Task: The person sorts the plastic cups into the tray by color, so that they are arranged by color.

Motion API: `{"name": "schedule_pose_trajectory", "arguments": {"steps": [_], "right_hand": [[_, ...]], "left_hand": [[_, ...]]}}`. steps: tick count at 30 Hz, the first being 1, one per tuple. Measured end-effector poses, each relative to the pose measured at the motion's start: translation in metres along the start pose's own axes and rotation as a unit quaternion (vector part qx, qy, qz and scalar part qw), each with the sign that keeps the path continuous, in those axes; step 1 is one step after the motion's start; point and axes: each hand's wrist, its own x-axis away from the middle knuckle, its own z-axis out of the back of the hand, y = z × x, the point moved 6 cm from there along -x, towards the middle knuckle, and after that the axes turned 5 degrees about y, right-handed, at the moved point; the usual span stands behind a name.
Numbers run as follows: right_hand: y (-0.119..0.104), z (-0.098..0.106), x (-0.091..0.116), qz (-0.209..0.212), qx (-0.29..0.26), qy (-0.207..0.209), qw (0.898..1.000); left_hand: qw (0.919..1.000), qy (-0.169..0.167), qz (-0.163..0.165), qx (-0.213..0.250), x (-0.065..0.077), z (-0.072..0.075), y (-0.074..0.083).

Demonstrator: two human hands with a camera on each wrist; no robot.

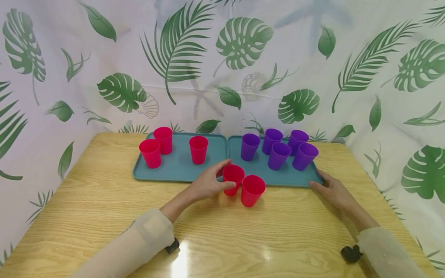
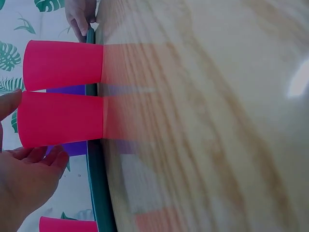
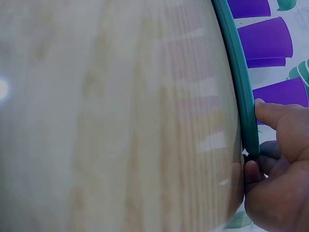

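My left hand (image 1: 210, 181) is at a red cup (image 1: 232, 175), its thumb on the near side by the rim and its fingers at the far side. In the left wrist view this cup (image 2: 60, 120) stands upright on the table. Right beside it is a second red cup (image 1: 252, 191), also on the table. My right hand (image 1: 332, 191) holds the near right corner of the right blue-green tray (image 1: 288, 179), thumb on the rim and fingers below or outside it. Several purple cups (image 1: 279, 156) stand upright on that tray.
The left blue-green tray (image 1: 177, 170) adjoins the right one and carries 3 upright red cups (image 1: 198, 150). Both trays lie along the back of the wooden table (image 1: 222, 231). Behind it hangs a leaf-patterned cloth (image 1: 208, 50).
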Motion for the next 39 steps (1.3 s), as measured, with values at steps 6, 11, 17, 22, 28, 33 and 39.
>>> {"name": "schedule_pose_trajectory", "arguments": {"steps": [6, 11, 17, 22, 28, 33, 39], "right_hand": [[0.001, 0.000, -0.001, 0.001, 0.005, 0.001, 1.000], [0.001, 0.000, -0.001, 0.000, 0.004, 0.001, 1.000], [0.003, -0.001, -0.001, -0.008, 0.004, -0.004, 1.000], [0.003, -0.001, -0.001, -0.008, -0.001, -0.004, 1.000], [0.003, -0.001, -0.001, -0.001, 0.000, -0.003, 1.000], [0.002, -0.001, -0.001, -0.002, 0.000, -0.005, 1.000], [0.002, -0.001, -0.001, -0.006, 0.005, -0.006, 1.000]], "left_hand": [[1.0000, 0.001, 0.004, 0.007, 0.000, -0.002, -0.002], [0.9999, 0.006, 0.006, 0.014, 0.000, -0.002, -0.003], [0.9997, 0.016, 0.011, 0.018, 0.003, 0.005, -0.002], [0.9996, 0.021, 0.001, 0.021, 0.009, 0.012, 0.002], [0.9998, 0.014, -0.013, 0.001, 0.022, 0.017, 0.007], [0.9997, 0.008, -0.014, 0.016, 0.032, 0.023, 0.010], [0.9998, 0.015, -0.007, 0.013, 0.043, 0.039, 0.012]]}}
